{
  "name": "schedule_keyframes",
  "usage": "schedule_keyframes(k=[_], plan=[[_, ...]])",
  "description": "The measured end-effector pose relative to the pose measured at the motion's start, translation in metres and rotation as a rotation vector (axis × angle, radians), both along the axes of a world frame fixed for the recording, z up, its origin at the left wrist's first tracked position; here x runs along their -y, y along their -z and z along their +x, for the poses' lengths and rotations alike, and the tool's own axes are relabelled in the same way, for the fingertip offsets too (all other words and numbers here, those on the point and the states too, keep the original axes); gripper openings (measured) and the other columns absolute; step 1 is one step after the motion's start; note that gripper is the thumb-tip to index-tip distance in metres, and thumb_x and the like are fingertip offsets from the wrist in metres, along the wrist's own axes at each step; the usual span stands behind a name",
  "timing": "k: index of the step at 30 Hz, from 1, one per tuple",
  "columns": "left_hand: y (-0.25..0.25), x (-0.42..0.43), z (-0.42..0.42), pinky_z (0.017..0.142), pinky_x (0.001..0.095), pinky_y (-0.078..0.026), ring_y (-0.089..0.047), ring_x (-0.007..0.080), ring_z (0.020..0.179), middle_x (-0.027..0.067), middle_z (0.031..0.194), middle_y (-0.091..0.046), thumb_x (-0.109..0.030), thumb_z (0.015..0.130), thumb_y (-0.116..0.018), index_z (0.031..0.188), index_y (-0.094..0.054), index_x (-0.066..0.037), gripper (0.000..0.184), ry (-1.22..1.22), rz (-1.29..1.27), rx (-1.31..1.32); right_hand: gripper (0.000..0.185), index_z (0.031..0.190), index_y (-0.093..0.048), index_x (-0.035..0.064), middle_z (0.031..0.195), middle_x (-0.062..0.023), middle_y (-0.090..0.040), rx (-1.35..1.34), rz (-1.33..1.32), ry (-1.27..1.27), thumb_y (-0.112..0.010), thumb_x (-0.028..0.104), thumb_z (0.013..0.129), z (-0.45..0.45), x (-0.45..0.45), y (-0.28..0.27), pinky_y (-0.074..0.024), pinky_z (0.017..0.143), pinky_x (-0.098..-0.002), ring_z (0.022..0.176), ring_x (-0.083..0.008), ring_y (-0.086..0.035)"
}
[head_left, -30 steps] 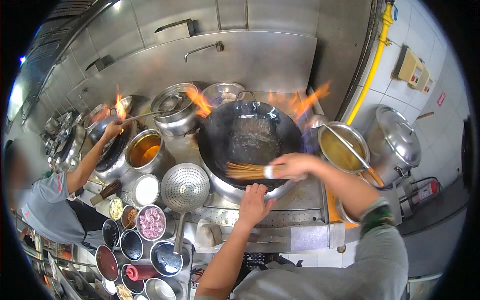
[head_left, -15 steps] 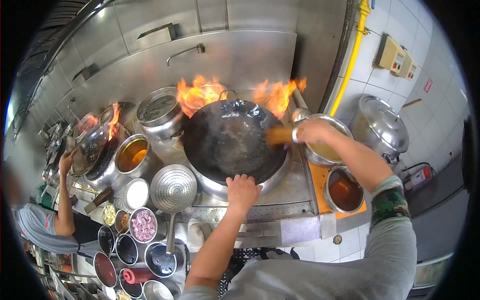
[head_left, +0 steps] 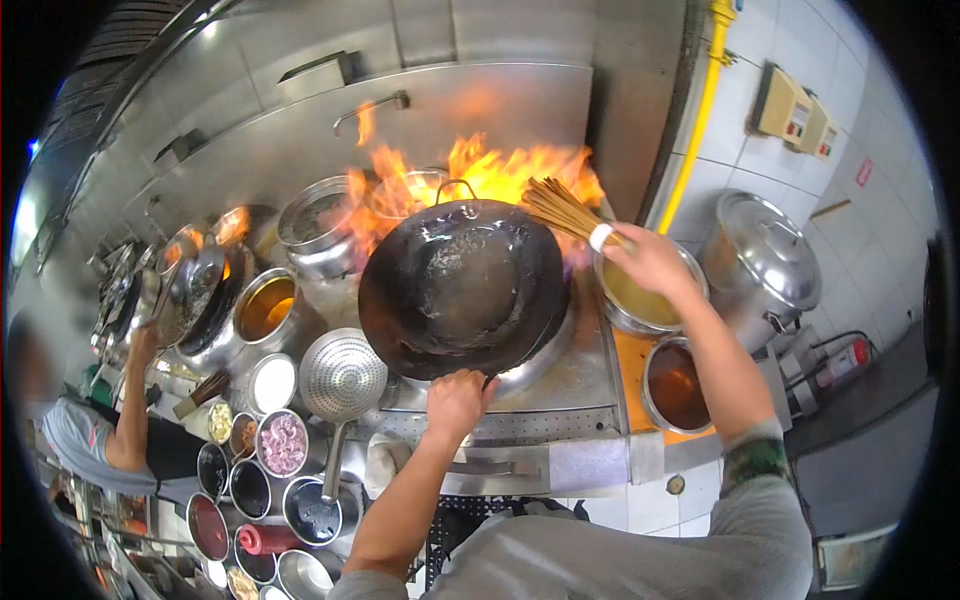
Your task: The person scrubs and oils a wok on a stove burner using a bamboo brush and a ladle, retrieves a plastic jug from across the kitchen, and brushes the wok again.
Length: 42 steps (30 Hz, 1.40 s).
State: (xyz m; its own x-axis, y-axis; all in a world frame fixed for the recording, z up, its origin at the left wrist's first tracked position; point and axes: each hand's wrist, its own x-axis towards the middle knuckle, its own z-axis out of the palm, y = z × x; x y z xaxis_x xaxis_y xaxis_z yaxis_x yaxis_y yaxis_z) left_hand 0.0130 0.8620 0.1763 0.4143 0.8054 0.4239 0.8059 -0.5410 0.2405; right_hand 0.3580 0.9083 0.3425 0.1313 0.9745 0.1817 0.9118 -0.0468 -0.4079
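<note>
Wok (head_left: 405, 290): just beyond your left hand (head_left: 458, 402), and to the left of your right hand (head_left: 645, 258). Inside dark and wet-looking, with a paler, glossy patch at the bottom; loop handle (head_left: 456, 187) on the rim farthest from your left hand.

Left hand: fingers curled at the near rim, gripping that edge; exact hold partly hidden.

Right hand: closed around the bound end of a bamboo brush (head_left: 562, 212). Thin brown strips, white band (head_left: 600, 236) just beside your fingers. Tips fan up and away from you, to the left of that hand, near the wok's far right edge.

Below your right hand, a pot of yellowish liquid (head_left: 634, 326); nearer you, a pot of reddish-brown liquid (head_left: 650, 400). Perforated strainer (head_left: 343, 372) to the left of your left hand.

Against half a second ago: brush then a blur pointing left, now sharp and angled upward. Left hand a little closer to you. Flames (head_left: 500, 180) beyond both hands larger, joined across behind the wok.
</note>
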Motion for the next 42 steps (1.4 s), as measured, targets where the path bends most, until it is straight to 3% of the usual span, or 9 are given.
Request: schedule_keyframes(k=[3, 11, 16, 18, 21, 25, 31, 35, 42], plan=[[-0.028, -0.004, -0.027, 0.058, 0.0444, -0.052, -0.065, 0.0333, 0.062, 0.0113, 0.068, -0.062, -0.039, 0.086, -0.075, 0.067, -0.062, -0.008, 0.038, 0.045, 0.101, 0.067, 0.048, 0.142, -0.056, 0.0100, 0.096, -0.0117, -0.070, -0.552, -0.014, -0.058, -0.064, 0.030, 0.098, -0.002, 0.075, 0.007, -0.0549, 0.056, -0.0303, 0.077, -0.0122, -0.067], [-0.119, -0.059, -0.062, 0.057, 0.0418, -0.051, -0.066, 0.0346, 0.062, 0.0148, 0.069, -0.066, -0.035, 0.075, -0.087, 0.071, -0.068, -0.001, 0.039, 0.013, 0.108, 0.348, 0.053, 0.147, -0.044, 0.0033, 0.106, -0.0119, -0.067, -1.399, -0.110, 0.285, -0.061, 0.022, 0.101, -0.083, 0.225, 0.191, -0.0562, 0.052, -0.0279, 0.069, -0.0155, -0.066], [-0.166, -0.094, -0.091, 0.053, 0.0331, -0.047, -0.055, 0.0091, 0.056, 0.0047, 0.060, -0.065, -0.033, 0.080, -0.087, 0.080, -0.074, 0.003, 0.039, -0.030, -0.022, 0.593, 0.066, 0.148, -0.042, 0.0018, 0.123, -0.0263, -0.062, -0.635, -0.006, 0.296, -0.068, 0.028, 0.093, -0.104, 0.208, 0.285, -0.0554, 0.086, -0.0435, 0.104, -0.0362, -0.066], [-0.195, -0.118, -0.107, 0.067, 0.0377, -0.053, -0.064, 0.0195, 0.067, 0.0162, 0.073, -0.071, -0.049, 0.079, -0.083, 0.088, -0.072, 0.006, 0.057, -0.195, -0.112, 0.529, 0.077, 0.150, -0.039, 0.0005, 0.133, -0.0347, -0.053, -0.518, -0.183, 0.275, -0.072, 0.030, 0.086, -0.106, 0.211, 0.266, -0.0390, 0.112, -0.0466, 0.126, -0.0474, -0.053], [-0.218, -0.182, -0.135, 0.092, 0.0362, -0.051, -0.068, 0.0271, 0.102, 0.0249, 0.107, -0.072, -0.051, 0.078, -0.083, 0.120, -0.062, 0.018, 0.083, -0.248, -0.131, 0.712, 0.075, 0.150, -0.041, 0.0042, 0.141, -0.0340, -0.048, -0.094, -0.196, 0.202, -0.071, 0.027, 0.086, -0.111, 0.221, 0.224, -0.0388, 0.112, -0.0476, 0.131, -0.0472, -0.049], [-0.233, -0.211, -0.144, 0.102, 0.0354, -0.046, -0.064, 0.0306, 0.117, 0.0281, 0.122, -0.067, -0.046, 0.081, -0.081, 0.129, -0.055, 0.019, 0.085, -0.281, -0.213, 0.869, 0.058, 0.138, -0.056, 0.0044, 0.136, -0.0250, -0.054, -0.320, 0.071, 0.102, -0.074, 0.022, 0.085, -0.076, 0.247, 0.206, -0.0484, 0.101, -0.0444, 0.117, -0.0411, -0.059], [-0.180, -0.115, -0.071, 0.062, 0.0422, -0.049, -0.057, 0.0189, 0.062, 0.0169, 0.072, -0.070, -0.045, 0.083, -0.080, 0.086, -0.072, 0.006, 0.052, -0.247, -0.083, 0.648, 0.027, 0.117, -0.065, 0.0012, 0.114, -0.0132, -0.062, -0.535, 0.323, 0.244, -0.067, 0.005, 0.091, -0.011, 0.240, 0.141, -0.0545, 0.076, -0.0313, 0.094, -0.0202, -0.065], [-0.098, -0.040, -0.036, 0.053, 0.0436, -0.047, -0.060, 0.0325, 0.055, 0.0139, 0.061, -0.060, -0.037, 0.078, -0.083, 0.058, -0.059, -0.005, 0.045, -0.077, 0.142, 0.267, 0.032, 0.120, -0.064, 0.0027, 0.116, -0.0158, -0.062, -0.373, 0.343, 0.292, -0.068, 0.004, 0.088, 0.055, 0.191, 0.108, -0.0543, 0.083, -0.0371, 0.099, -0.0285, -0.065], [-0.056, 0.028, -0.018, 0.062, 0.0414, -0.053, -0.065, 0.0278, 0.068, 0.0071, 0.069, -0.060, -0.033, 0.081, -0.076, 0.068, -0.063, -0.009, 0.030, 0.153, 0.044, 0.015, 0.041, 0.120, -0.055, 0.0056, 0.120, -0.0236, -0.060, 0.277, -0.165, 0.287, -0.072, 0.021, 0.086, 0.184, 0.132, 0.136, -0.0483, 0.090, -0.0532, 0.112, -0.0457, -0.057]])
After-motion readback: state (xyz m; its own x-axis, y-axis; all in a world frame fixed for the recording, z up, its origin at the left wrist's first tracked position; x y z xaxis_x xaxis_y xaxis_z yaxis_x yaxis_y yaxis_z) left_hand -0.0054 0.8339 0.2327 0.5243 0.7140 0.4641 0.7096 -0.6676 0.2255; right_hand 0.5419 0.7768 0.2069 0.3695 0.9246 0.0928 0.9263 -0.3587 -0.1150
